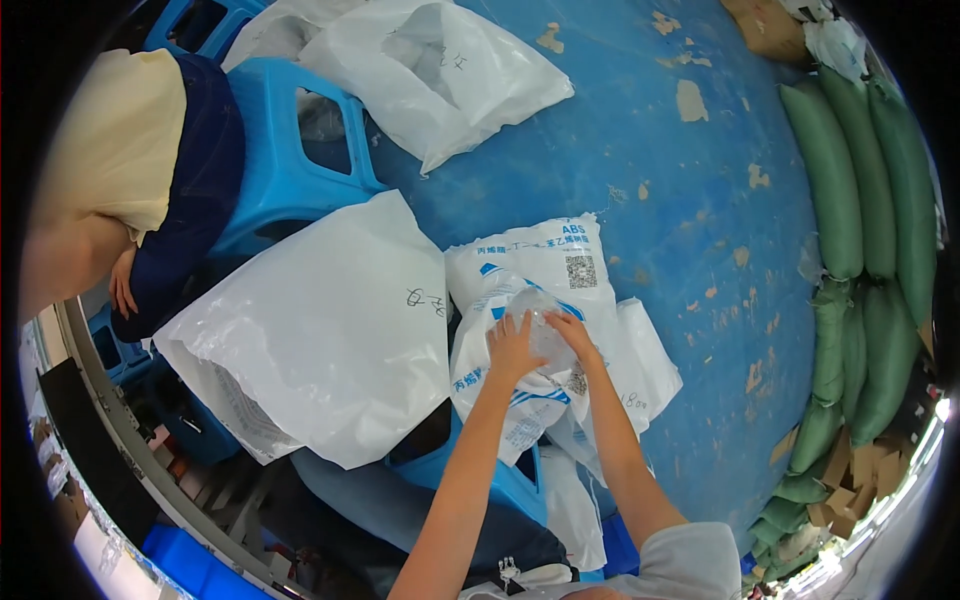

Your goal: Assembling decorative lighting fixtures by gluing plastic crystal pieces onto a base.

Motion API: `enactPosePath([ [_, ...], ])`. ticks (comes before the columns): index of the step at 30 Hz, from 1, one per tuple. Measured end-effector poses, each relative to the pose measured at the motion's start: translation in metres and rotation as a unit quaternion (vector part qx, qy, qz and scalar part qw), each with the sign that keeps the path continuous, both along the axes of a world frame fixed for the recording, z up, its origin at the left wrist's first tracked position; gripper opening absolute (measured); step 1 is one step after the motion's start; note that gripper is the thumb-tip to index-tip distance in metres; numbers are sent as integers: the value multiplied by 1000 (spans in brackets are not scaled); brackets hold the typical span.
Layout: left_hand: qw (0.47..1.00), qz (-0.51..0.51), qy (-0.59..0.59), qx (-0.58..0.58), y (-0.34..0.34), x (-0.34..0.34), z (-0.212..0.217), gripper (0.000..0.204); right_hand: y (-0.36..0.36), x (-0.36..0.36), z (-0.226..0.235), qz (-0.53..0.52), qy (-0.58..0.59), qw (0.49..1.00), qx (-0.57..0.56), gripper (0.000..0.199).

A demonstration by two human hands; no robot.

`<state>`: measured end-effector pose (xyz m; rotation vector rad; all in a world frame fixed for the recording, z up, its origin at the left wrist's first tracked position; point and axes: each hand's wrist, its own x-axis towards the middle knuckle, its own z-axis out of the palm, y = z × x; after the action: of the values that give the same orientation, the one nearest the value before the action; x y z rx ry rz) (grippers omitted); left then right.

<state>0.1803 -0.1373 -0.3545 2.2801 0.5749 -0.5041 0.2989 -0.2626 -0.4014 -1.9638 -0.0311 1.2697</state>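
A white printed sack [548, 243] with blue markings lies in front of me, right of centre. On top of it both hands are around a clear, see-through plastic piece [533, 303]; its exact kind cannot be made out. My left hand [514, 348] grips its left side, fingers bent over it. From the right, my right hand [571, 334] holds the other side, fingertips close to the left hand's. To the left, a large white sack [335, 300] with handwriting rests beside the printed one, its mouth turned toward the lower left. Another white sack [650, 360] shows behind my right forearm.
Blue plastic stools [262, 130] stand at the left, near a seated person in a yellow top [125, 130]. More white sacks [470, 80] lie on the worn blue floor [700, 220] ahead. Full green sacks [825, 180] line the right side, with cardboard pieces [860, 485] below.
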Motion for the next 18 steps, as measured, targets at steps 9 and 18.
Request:
enactPosePath([
  [9, 955, 210, -75, -197, 33, -18, -27, 75, 24, -35, 38, 46, -163, 981, 91, 27],
  [18, 998, -48, 42, -15, -14, 11, 13, 85, -24, 10, -24, -80, 24, 987, 135, 37],
])
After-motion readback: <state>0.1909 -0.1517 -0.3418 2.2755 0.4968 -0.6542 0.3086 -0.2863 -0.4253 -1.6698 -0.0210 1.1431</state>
